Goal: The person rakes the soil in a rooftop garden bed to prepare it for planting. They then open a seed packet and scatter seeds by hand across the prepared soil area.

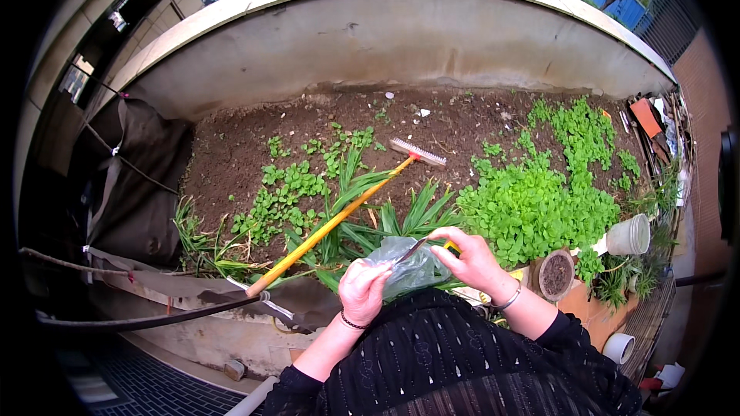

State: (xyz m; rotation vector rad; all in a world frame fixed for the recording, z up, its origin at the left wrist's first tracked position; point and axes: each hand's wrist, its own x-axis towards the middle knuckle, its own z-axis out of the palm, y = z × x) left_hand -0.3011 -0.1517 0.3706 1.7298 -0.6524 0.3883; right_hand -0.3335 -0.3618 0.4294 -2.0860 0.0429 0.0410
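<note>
Left hand (362, 289) fingers closed, gripping clear plastic bag (408, 266) at chest height. Right hand (472, 258) pinches scissors (432, 246), blades pointing left into the bag top. Rake (339, 219) lies diagonally across the garden bed (247, 146), untouched

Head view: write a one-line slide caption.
Over a walled garden bed, the left hand holds a clear plastic bag while the right hand works scissors at it; a yellow-handled rake lies nearby.

One package is observed: a clear, crumpled plastic bag (407, 265), held at the lower centre of the view, above the long-leaved plants at the bed's near edge. It is gripped between the left hand (362, 290) and the right hand (472, 260).
</note>
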